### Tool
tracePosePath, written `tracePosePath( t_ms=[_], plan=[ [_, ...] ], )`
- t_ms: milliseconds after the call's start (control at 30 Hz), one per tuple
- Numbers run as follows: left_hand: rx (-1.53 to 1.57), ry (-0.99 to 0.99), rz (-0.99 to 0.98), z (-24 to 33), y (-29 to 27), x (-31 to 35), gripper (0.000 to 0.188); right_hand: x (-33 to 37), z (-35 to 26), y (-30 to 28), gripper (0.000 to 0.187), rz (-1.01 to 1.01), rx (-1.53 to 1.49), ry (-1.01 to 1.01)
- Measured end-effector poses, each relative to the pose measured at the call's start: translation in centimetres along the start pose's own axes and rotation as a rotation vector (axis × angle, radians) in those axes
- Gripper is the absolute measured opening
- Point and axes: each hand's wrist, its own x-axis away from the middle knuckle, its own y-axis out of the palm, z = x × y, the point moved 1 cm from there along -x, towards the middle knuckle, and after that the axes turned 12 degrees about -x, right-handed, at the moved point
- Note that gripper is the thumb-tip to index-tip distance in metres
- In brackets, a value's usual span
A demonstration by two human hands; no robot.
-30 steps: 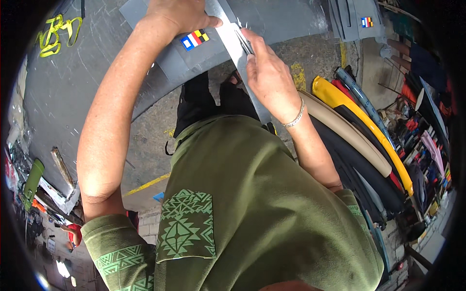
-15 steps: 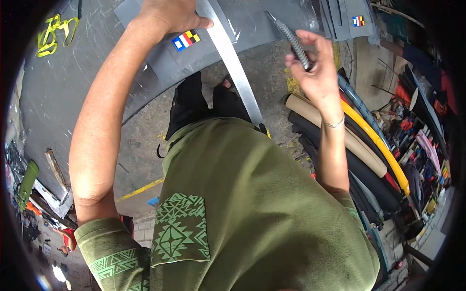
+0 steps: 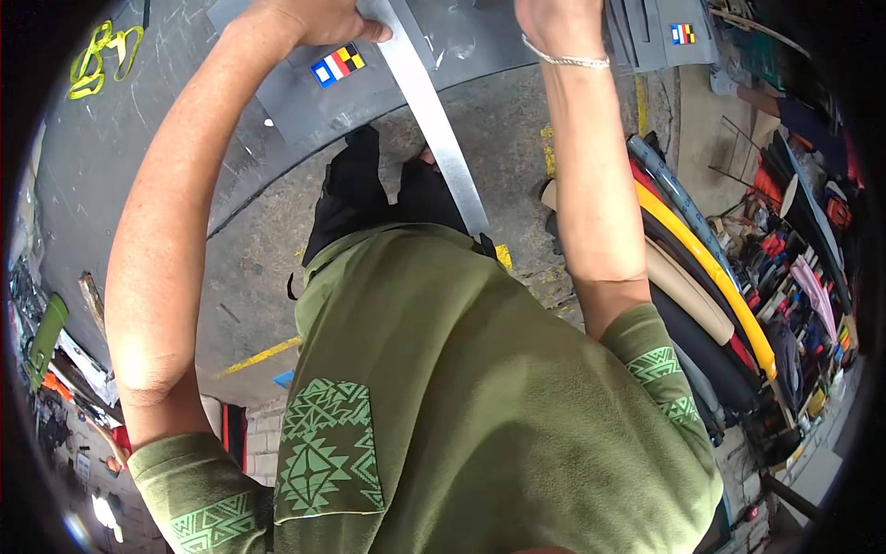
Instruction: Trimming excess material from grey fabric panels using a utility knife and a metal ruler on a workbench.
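Silver metal straightedge (image 3: 426, 111) crosses grey sheeting (image 3: 291, 102), overhanging the surface (image 3: 83, 185); the left hand's (image 3: 309, 20) thumb rests on it, likely to steady it. The right hand (image 3: 559, 23) is right of the straightedge. Cropping hides both grips' fingers: spread or pinching, I cannot tell.

A long yellow roll (image 3: 712, 263) curves down over the floor (image 3: 517, 138). Just beside it on the left lies a tan roll (image 3: 692, 295), and a black roll (image 3: 703, 362) lies further out on that same side. A bluish-grey roll (image 3: 680, 194) runs close along its right. Further right of the yellow roll, a pink cloth (image 3: 812, 295) hangs among jumbled, brightly coloured items. Well to its left are a painted yellow line (image 3: 263, 357), a green roll (image 3: 48, 342) and a tangled yellow strap (image 3: 85, 72).
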Motion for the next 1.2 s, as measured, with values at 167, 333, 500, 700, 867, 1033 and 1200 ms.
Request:
tracePosePath(
  t_ms=[167, 333, 500, 700, 867, 1033, 1200],
  plan=[
    [0.436, 0.357, 0.176, -2.1, 2.0, 0.7, 0.126, 0.5, 4.9, 2.7, 0.040, -0.356, 0.127, 0.130],
    [-0.028, 0.054, -0.074, -1.1, 0.3, 0.7, 0.123, 1.1, 5.3, 6.0, 0.054, -0.442, 0.058, 0.202],
    [0.057, -0.032, -0.005, -1.1, 0.7, 1.3, 0.118, -0.7, 9.8, 3.2, 0.050, -0.371, 0.130, 0.403],
    [0.030, 0.010, 0.000, -0.7, 0.1, 0.9, 0.119, -0.6, 9.7, 2.4, 0.051, -0.363, 0.112, 0.386],
    [0.354, 0.122, 0.588, -8.0, 17.4, -7.8, 0.118, 0.2, 9.8, 4.0, 0.053, -0.408, 0.070, 0.374],
    [0.707, 0.298, 1.120, -7.4, 17.5, -8.9, 0.117, -0.3, 10.6, 2.8, 0.053, -0.399, 0.079, 0.351],
    [0.049, 0.033, 0.068, -0.2, 0.0, 0.1, 0.118, -0.5, 8.8, 2.1, 0.054, -0.356, 0.091, 0.318]
  ],
)
